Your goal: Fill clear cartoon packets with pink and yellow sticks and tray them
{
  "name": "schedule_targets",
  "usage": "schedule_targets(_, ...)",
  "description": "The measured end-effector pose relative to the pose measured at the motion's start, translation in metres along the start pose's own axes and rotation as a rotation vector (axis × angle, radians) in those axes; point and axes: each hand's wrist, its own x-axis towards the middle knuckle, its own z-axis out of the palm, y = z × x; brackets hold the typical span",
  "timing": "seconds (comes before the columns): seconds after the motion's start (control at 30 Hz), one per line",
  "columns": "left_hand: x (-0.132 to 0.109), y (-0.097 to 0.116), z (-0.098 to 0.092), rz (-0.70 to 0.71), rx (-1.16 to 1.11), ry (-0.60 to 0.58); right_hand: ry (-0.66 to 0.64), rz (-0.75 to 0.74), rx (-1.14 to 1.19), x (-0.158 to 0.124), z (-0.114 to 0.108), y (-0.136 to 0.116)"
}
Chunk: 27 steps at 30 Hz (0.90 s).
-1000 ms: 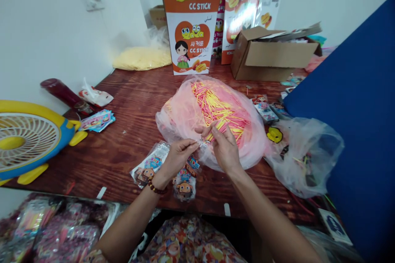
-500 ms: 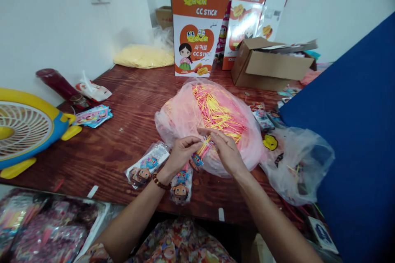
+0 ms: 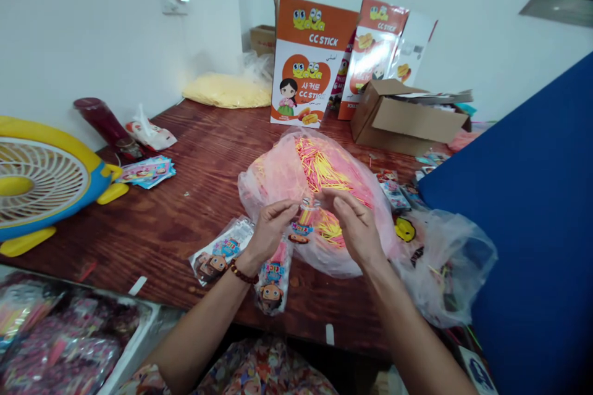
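A small clear plastic packet [image 3: 303, 222] with pink and yellow sticks inside and a cartoon head on its lower end hangs upright between my hands. My left hand [image 3: 272, 228] is closed in a pinch on its left upper edge. My right hand [image 3: 354, 222] has curled fingers at the packet's upper right edge, closed on the clear film there. Just behind is a large pink translucent bag [image 3: 273, 166], opened over a heap of thin pink and yellow sticks [image 3: 324, 166]. A filled packet [image 3: 272, 281] lies below my left wrist, beside a stack of flat packets [image 3: 220, 250].
A yellow and blue fan [image 3: 41, 179] stands left, near a dark red bottle [image 3: 104, 123], tissues [image 3: 152, 134] and printed sachets [image 3: 148, 171]. Printed boxes [image 3: 312, 62] and an open carton [image 3: 412, 123] are behind. A clear bag [image 3: 458, 265] and blue panel [image 3: 523, 197] flank the right.
The packet now hangs more upright, and my right hand has moved slightly right, away from my left. The whole view has shifted, with the scene a little lower.
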Motion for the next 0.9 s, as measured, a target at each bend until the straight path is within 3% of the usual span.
schedule_targets(0.1, 0.001, 0.006, -0.003, 0.099, 0.112, -0.009, -0.017, -0.007, -0.157, -0.006, 0.004, 0.008)
schedule_targets(0.2, 0.001, 0.007, -0.005, 0.120, 0.163, 0.011, -0.046, 0.010, -0.158, -0.008, 0.009, 0.017)
schedule_targets(0.37, -0.001, 0.004, -0.009, -0.029, 0.054, 0.069, -0.013, 0.107, -0.106, -0.001, 0.017, 0.020)
schedule_targets(0.53, -0.008, 0.007, -0.016, -0.218, 0.133, -0.041, 0.055, 0.141, 0.006, 0.000, 0.025, 0.029)
schedule_targets(0.7, -0.013, 0.008, -0.024, -0.226, 0.239, 0.073, 0.035, 0.247, 0.111, -0.002, 0.029, 0.040)
schedule_targets(0.9, -0.017, 0.008, -0.030, -0.242, 0.257, 0.064, -0.041, 0.249, 0.062, -0.001, 0.035, 0.043)
